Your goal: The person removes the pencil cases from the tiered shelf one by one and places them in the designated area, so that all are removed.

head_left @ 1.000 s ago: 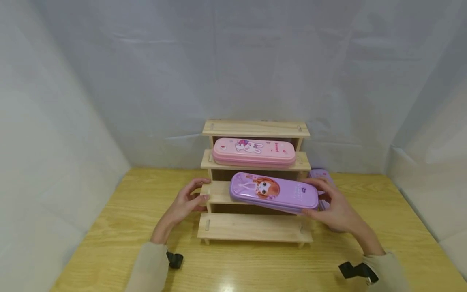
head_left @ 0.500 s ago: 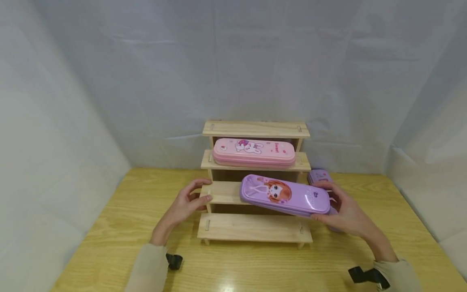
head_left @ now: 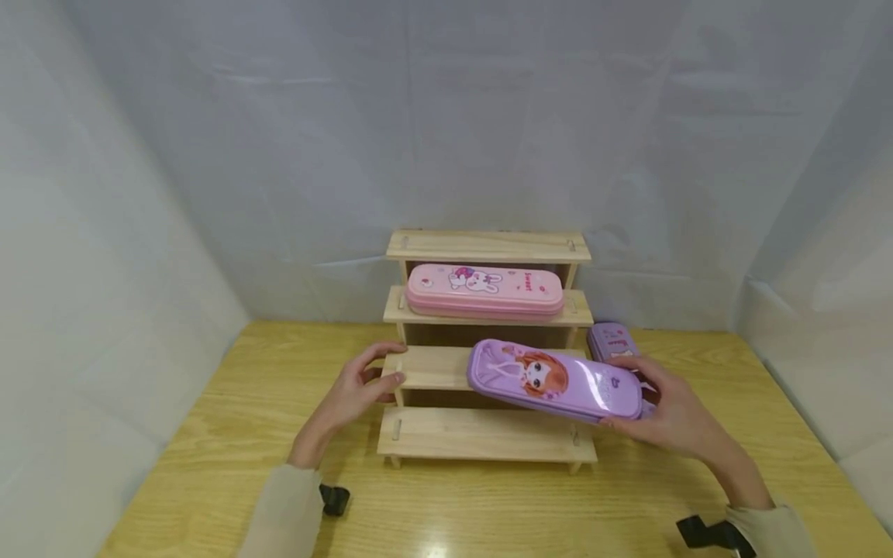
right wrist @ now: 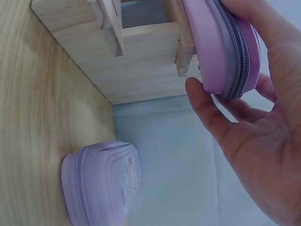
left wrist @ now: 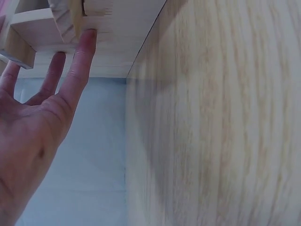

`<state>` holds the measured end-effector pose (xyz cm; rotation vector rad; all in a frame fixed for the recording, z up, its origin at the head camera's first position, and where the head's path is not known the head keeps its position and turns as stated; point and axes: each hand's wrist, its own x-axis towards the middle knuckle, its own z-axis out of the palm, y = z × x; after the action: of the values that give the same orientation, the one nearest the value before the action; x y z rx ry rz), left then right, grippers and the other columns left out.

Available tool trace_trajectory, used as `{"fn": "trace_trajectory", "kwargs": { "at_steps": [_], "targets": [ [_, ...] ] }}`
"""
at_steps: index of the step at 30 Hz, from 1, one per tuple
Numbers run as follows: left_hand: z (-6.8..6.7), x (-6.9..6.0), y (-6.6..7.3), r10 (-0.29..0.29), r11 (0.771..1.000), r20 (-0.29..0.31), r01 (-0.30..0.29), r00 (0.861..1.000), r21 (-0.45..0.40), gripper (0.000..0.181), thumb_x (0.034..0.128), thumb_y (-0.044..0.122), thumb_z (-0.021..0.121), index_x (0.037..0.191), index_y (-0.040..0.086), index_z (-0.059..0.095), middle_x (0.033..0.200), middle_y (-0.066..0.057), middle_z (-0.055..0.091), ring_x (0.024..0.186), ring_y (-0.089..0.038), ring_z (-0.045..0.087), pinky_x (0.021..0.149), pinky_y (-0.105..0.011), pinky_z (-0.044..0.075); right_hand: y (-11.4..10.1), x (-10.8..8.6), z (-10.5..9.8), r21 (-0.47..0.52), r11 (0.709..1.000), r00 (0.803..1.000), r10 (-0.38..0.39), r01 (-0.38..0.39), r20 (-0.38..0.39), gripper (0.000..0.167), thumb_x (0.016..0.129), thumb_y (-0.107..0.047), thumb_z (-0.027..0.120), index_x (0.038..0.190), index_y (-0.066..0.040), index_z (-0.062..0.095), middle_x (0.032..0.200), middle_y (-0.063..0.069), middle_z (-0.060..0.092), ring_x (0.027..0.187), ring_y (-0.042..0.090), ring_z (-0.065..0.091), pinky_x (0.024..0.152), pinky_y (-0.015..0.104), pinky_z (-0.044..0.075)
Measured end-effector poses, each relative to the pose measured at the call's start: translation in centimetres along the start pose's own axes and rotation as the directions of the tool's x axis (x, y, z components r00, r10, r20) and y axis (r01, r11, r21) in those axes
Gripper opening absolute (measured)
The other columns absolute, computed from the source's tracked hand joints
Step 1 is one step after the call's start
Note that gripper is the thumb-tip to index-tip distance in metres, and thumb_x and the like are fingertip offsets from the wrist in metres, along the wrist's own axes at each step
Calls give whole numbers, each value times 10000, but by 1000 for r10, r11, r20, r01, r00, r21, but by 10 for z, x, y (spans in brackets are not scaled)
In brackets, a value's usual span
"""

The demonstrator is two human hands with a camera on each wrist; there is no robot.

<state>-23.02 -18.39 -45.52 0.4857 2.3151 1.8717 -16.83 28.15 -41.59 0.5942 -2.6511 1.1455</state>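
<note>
My right hand [head_left: 673, 407] grips the right end of a glossy purple zippered pencil case [head_left: 558, 381] with a red-haired girl on its lid. The case is tilted, its right end lower in the head view, and overlaps the third tier of a stepped wooden rack [head_left: 481, 438]. In the right wrist view, thumb and fingers are around the case's rounded, zippered end [right wrist: 235, 61]. My left hand [head_left: 359, 387] holds the left end of that same tier; in the left wrist view its fingertips touch the rack's side panel [left wrist: 120, 33]. Some of its fingers are hidden behind the rack.
A pink rabbit pencil case [head_left: 484, 291] lies on the second tier from the top. Another purple pencil case [head_left: 612, 341] lies on the table [head_left: 230, 434] to the rack's right, partly behind my right hand. Whitish sheeting [head_left: 488, 116] stands behind and at both sides.
My right hand has moved right and slightly toward me with the purple girl pencil case, uncovering more of the third tier's left part. My left hand stays at the rack.
</note>
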Motion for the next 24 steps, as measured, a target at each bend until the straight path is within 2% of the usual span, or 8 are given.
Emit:
{"fn": "trace_trajectory", "kwargs": {
  "at_steps": [4, 7, 15, 19, 24],
  "targets": [
    [0, -1, 0, -1, 1000, 4, 1, 1000, -4, 437, 1006, 172, 661, 1421, 108, 539, 1513, -216, 391, 1021, -227, 643, 800, -465, 648, 0, -4, 0, -20, 1000, 1000, 6, -7, -22, 728, 701, -183, 956, 1330, -102, 598, 1275, 136, 647, 1057, -86, 544, 875, 98, 514],
    [0, -2, 0, -2, 1000, 4, 2, 1000, -3, 437, 1009, 181, 659, 1424, 116, 537, 1518, -215, 386, 1029, -228, 642, 802, -450, 649, 2, -8, 0, -14, 1000, 999, -2, 1, -44, 740, 686, -156, 961, 1330, -89, 600, 1270, 104, 643, 1059, -94, 544, 862, 87, 517],
    [1, -2, -1, 5, 1000, 5, -5, 1000, -10, 430, 1013, 178, 652, 1423, 117, 537, 1523, -208, 392, 1041, -235, 651, 801, -468, 649, 11, -19, 0, 78, 994, 990, -72, 82, -125, 777, 600, 32, 944, 1298, -13, 605, 1208, -262, 578, 989, -63, 603, 789, 95, 562],
    [1, -2, -2, 7, 1000, 10, -7, 1000, -12, 432, 1017, 186, 649, 1428, 121, 534, 1529, -206, 385, 1047, -238, 650, 813, -479, 646, 14, -24, -2, 66, 995, 986, -69, 80, -153, 774, 589, 56, 933, 1290, 13, 607, 1207, -304, 566, 980, -82, 600, 761, 97, 565],
    [0, -3, -2, 7, 1000, 11, -6, 1000, -12, 434, 1020, 195, 645, 1433, 128, 530, 1526, -210, 377, 1042, -244, 642, 812, -416, 649, 18, -30, -4, 54, 994, 978, -86, 98, -193, 781, 560, 83, 931, 1275, 15, 623, 1219, -298, 576, 980, -85, 602, 736, 92, 565]
  ]
}}
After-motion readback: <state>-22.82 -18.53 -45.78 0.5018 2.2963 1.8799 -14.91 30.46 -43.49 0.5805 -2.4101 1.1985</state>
